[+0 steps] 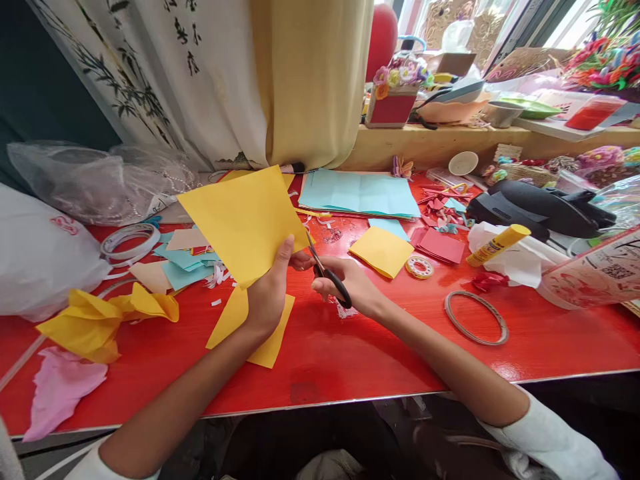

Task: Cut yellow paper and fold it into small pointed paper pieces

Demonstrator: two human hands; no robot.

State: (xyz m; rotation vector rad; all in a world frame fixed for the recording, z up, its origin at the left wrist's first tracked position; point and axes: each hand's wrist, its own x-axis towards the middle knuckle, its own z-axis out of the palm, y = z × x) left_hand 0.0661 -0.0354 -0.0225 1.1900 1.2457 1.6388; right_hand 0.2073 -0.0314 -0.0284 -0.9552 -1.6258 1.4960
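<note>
My left hand (270, 290) grips a yellow paper sheet (245, 223) by its lower right part, thumb on top, holding it tilted above the table. In my right hand (345, 280) is a pair of black-handled scissors (333, 277), its blades pointing up and left at the sheet's right corner. I cannot tell whether the blades are apart. Beneath my left hand lies another yellow sheet (267, 350), partly covered. Right of the scissors rest a folded yellow paper square (383, 251) and a small tape roll (419, 267).
Light-blue sheets (357, 193) lie at the back, dark red paper squares (440, 245) to the right. A glue stick (499, 245) and a tape ring (476, 318) sit farther right. Crumpled yellow paper (105, 320), blue scraps (185, 267) and a white bag (45, 253) occupy the left.
</note>
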